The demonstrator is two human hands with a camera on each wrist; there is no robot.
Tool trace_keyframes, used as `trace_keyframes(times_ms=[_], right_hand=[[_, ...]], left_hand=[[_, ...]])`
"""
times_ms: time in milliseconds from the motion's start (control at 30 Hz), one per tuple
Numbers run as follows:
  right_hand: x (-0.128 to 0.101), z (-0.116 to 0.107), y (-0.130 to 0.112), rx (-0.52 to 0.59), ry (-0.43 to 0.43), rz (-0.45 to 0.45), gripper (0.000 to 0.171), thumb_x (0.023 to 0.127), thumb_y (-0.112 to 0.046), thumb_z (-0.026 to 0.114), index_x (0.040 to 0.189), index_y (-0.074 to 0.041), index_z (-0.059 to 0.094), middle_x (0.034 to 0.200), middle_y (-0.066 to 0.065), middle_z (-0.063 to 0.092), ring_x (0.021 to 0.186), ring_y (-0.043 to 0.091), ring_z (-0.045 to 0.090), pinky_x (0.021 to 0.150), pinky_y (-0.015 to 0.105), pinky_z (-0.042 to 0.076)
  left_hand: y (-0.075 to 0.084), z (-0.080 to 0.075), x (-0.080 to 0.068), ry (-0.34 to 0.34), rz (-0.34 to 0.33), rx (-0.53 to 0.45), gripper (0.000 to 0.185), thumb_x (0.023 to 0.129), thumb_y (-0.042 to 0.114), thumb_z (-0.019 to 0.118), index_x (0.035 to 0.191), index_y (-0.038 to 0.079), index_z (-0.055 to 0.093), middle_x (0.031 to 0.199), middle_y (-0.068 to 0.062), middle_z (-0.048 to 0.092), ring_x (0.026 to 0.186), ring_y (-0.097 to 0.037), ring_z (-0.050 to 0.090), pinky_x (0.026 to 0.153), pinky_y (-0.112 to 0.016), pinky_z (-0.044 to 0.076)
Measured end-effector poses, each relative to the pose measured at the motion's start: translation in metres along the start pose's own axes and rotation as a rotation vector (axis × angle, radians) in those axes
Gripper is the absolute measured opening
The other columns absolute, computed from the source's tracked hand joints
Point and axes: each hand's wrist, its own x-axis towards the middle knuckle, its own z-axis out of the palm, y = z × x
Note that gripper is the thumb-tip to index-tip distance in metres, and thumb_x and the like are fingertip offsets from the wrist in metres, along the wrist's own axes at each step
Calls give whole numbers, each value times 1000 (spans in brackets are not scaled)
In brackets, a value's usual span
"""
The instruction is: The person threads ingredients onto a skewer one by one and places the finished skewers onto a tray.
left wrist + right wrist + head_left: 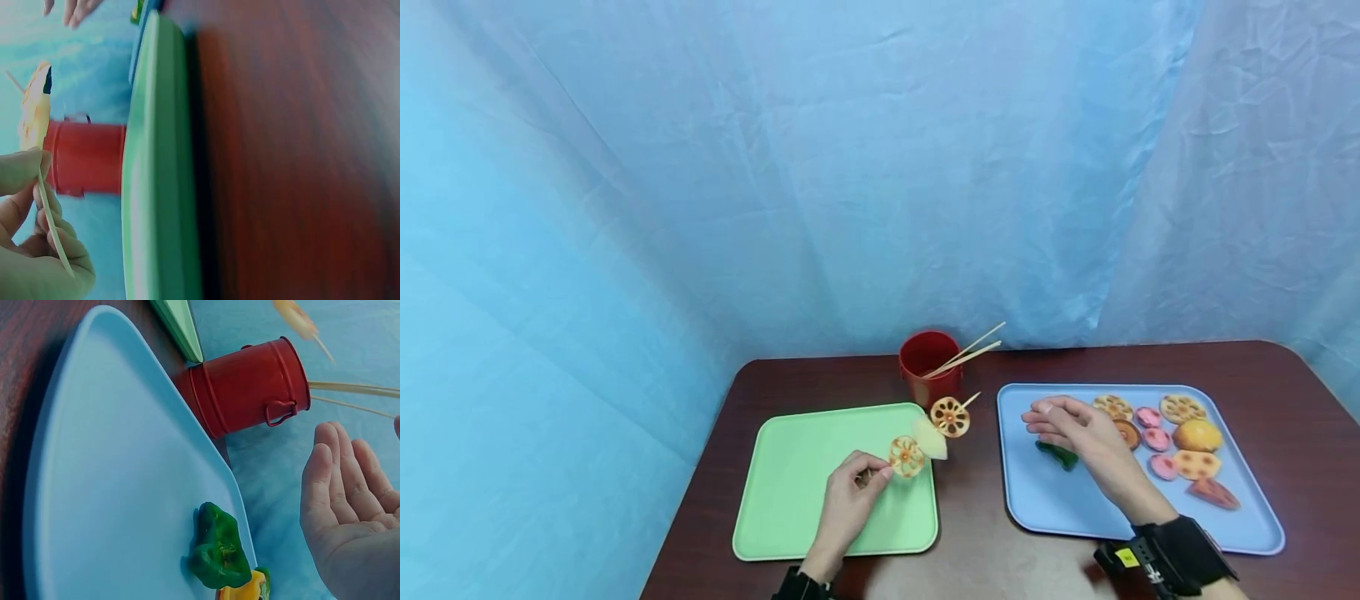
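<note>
The left hand [852,492] pinched a thin, pale skewer [57,244], bearing 2 round, perforated slices [907,457] and a pale piece [932,438], above the smooth green tray's [805,483] far right corner. The right hand [1086,433], fingers extended, hovered over the blue tray [1045,504] near a glossy green pepper [219,547].

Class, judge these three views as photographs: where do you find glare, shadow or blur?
Head: pale sheen on the table near the bottom, curtain brighter at left; left wrist: table and green tray blurred, skewer in the left hand sharper; right wrist: dark shadow beside the green pepper on the blue tray.
</note>
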Motion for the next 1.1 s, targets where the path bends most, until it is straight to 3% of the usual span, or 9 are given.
trace_keyframes(times_ms=[200, 400, 600, 833, 1100], right_hand=[[-1, -3, 0, -38, 26, -14, 64, 105, -51, 53, 136, 5, 56, 119, 14, 72, 108, 22, 70, 90, 31, 57], [-2, -6, 1, -25, 35, -52, 55, 108, -45, 52, 130, 4, 59, 113, 8, 73, 103, 18, 70, 89, 32, 57], [-3, -4, 0, -54, 22, -47, 56, 107, -45, 54, 131, 5, 59, 116, 17, 71, 104, 25, 70, 87, 34, 58], [-4, -1, 1, -89, 20, -56, 52, 108, -42, 55, 129, 5, 61, 115, 18, 72, 99, 17, 70, 84, 34, 58], [-3, -2, 1, -93, 16, -42, 53, 108, -41, 55, 133, 6, 58, 116, 17, 71, 99, 17, 70, 84, 34, 58]], left_hand=[[-15, -24, -2, 61, -30, 21, 7, 91, 15, 80, 90, 8, 79, 80, 3, 61, 67, -9, 46, 63, -22, 38], [-22, -40, -2, 148, -6, 90, 7, 92, 9, 79, 91, 3, 76, 84, 0, 66, 65, -8, 50, 59, -22, 42], [-26, -61, -5, 216, -77, 214, 5, 93, 10, 77, 92, 5, 76, 86, -1, 69, 65, -7, 55, 58, -24, 45], [-34, -87, -12, 223, -170, 328, 5, 94, 11, 75, 93, 6, 75, 90, -5, 73, 71, -11, 63, 63, -26, 48], [-39, -113, -19, 141, -322, 390, 12, 97, 17, 71, 98, 5, 75, 91, -4, 73, 74, -15, 65, 62, -36, 50]])
